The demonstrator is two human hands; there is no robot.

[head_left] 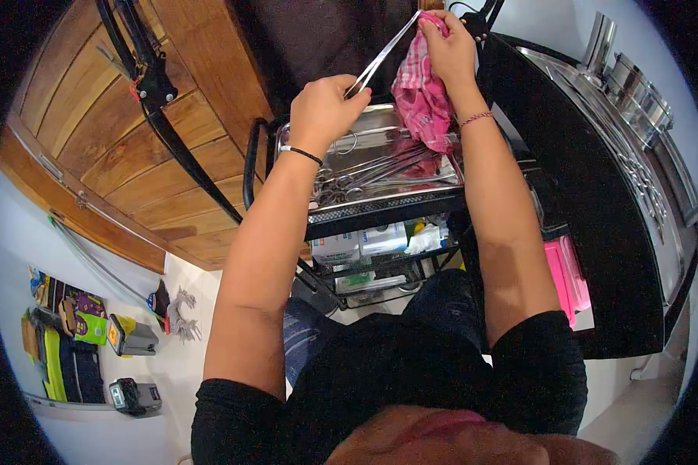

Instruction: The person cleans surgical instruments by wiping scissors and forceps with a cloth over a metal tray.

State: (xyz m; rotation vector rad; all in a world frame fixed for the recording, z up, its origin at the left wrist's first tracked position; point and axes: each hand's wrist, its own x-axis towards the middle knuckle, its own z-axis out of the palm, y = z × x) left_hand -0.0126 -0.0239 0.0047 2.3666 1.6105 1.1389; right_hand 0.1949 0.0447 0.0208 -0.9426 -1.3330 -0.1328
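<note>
My left hand [329, 112] is closed around one end of long silver forceps [386, 56], which slant up to the right. At their far tip, my right hand [448, 50] pinches a pink checked cloth [423, 97], with the fingers at or very near the metal. The cloth hangs down over the right side of a shiny metal tray [380, 118]. Several scissor-handled steel instruments [357, 182] lie in the tray below my hands, with their ring handles toward the lower left.
The tray rests on a black cart [341, 226] with packages [384, 239] on its lower shelf. To the right, a black table [597, 256] bears another tray with several instruments [644, 182], a steel canister [640, 97] and a pink box [564, 279]. A wooden door [186, 139] stands left.
</note>
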